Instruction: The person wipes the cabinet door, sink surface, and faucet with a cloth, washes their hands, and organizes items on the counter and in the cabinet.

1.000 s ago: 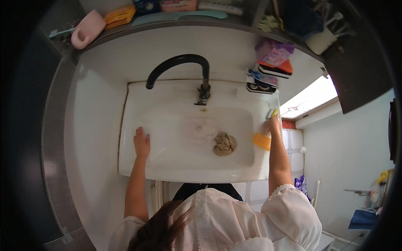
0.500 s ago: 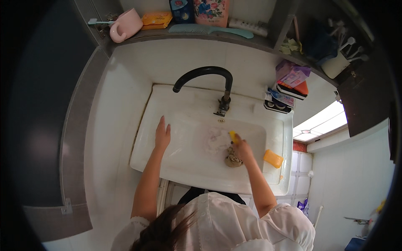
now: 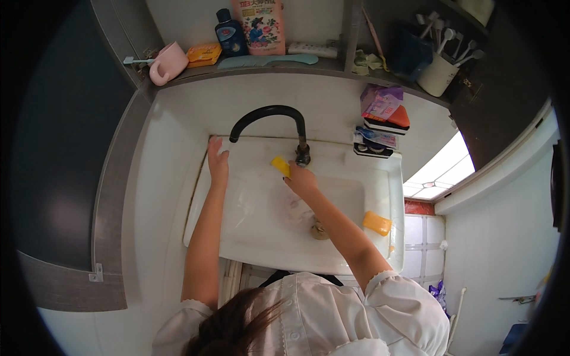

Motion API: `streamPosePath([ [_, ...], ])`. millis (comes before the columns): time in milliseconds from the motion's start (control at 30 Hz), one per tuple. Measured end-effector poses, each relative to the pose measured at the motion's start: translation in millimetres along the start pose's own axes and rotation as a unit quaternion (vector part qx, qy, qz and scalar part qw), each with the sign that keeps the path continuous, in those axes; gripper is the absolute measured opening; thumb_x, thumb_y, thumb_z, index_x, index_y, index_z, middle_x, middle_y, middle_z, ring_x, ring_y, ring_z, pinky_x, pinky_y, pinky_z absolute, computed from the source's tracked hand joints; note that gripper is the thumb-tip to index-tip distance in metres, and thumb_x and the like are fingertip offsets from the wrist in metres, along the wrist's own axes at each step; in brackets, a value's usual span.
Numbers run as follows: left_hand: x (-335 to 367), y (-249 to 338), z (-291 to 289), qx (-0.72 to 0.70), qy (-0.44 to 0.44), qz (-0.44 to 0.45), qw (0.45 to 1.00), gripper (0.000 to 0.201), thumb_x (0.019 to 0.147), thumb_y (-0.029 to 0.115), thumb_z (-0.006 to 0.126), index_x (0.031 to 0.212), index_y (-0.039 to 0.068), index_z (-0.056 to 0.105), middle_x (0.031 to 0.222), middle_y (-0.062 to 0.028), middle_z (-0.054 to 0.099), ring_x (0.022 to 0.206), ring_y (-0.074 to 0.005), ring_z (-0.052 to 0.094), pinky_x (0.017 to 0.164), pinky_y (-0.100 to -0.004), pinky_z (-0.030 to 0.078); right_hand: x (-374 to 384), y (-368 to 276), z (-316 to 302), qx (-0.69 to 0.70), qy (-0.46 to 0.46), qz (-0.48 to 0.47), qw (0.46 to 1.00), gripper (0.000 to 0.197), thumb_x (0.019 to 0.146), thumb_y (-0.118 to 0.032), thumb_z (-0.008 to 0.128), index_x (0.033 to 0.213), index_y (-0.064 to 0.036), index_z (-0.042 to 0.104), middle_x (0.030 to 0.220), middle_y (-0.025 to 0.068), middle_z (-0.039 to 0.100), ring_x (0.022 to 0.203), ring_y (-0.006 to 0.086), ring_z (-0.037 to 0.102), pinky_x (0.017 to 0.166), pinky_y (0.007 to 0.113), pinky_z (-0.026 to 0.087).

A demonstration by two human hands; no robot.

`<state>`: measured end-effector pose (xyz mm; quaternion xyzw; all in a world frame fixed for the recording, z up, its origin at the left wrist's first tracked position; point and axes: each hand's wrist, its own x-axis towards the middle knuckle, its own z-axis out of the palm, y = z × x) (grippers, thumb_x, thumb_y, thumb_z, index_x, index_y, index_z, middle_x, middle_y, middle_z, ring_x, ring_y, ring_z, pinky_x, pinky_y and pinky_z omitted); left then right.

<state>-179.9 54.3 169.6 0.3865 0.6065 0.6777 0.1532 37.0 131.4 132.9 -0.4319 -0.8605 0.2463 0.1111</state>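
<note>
Sponge (image 3: 280, 165), yellow, was gripped in the right hand (image 3: 301, 180) against the basin (image 3: 249, 237) wall below the tap (image 3: 270, 118); left hand (image 3: 218, 161) lay flat, open, bracing on the rim

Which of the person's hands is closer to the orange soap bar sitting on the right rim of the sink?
Right. The right hand, holding a yellow sponge near the black tap, is nearer the orange soap bar. The left hand rests on the sink far-left edge, farther away.

shelf: pink labelled bottle (image 3: 262, 25); dark blue bottle (image 3: 230, 33) | purple pack (image 3: 380, 102) by sink
</note>
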Motion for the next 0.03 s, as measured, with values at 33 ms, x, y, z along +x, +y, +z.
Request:
streamPosePath([
  [33,4.0,9.8,2.9,0.097,-0.014,0.066,0.993,0.056,0.073,0.008,0.049,0.124,0.013,0.025,0.120,-0.0096,0.036,0.113,-0.0197,0.031,0.093,-0.0351,0.020,-1.4,1.5,0.5,0.001,0.000,0.001,1.000,0.052,0.069,-0.025,0.055,0.114,-0.0089,0.034,0.079,0.0169,0.056,0.072,0.0321,0.054,0.062,0.038,0.044],
])
